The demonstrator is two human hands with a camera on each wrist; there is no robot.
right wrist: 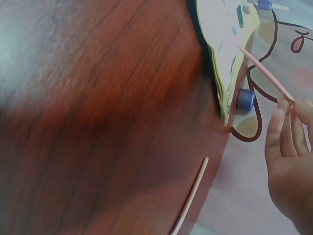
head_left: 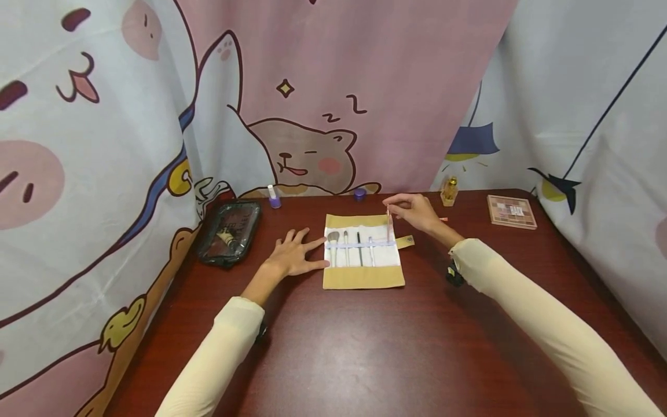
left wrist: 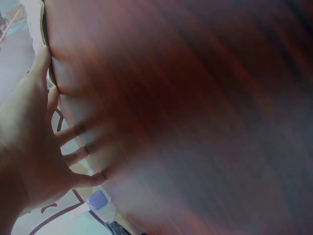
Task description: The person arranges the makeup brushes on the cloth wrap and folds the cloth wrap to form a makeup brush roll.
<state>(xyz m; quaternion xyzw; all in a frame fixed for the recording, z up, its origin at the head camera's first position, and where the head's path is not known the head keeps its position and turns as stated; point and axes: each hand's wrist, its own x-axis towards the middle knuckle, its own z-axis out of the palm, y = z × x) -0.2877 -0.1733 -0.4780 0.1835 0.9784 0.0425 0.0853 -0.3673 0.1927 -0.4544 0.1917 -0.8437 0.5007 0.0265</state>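
At the nine o'clock edge of the dark red table (head_left: 365,347) lies a clear zip pouch (head_left: 229,231) with a tube inside, parked out of the working area. Just past it toward eleven o'clock a small purple-capped bottle (head_left: 273,197) stands against the cartoon curtain (head_left: 312,87).

The left hand (head_left: 294,255) lies flat on the table with its fingers straight and spread, fingertips touching the nine o'clock edge of the brush roll (head_left: 363,277). This looks like a bracing hold, keeping the cloth from sliding while the other hand works. The left wrist view shows the same: the palm is down and the fingers fan out over the wood.

The brush roll is unrolled at the centre, tan with a white lining, and four brushes (head_left: 350,246) stand side by side under its pale band, heads toward twelve o'clock. That keeps each one separate.

At the roll's one o'clock corner the right hand (head_left: 417,211) pinches the top of a thin pink brush (head_left: 388,223) between thumb and fingertips. The brush hangs nearly upright, its lower end at the band beside the last filled slot, so a fingertip grip suits steering it.

A second pink stick (right wrist: 191,196) lies on the table near the hand. Toward two o'clock are a small amber bottle (head_left: 449,191) and an eyeshadow palette (head_left: 511,211).
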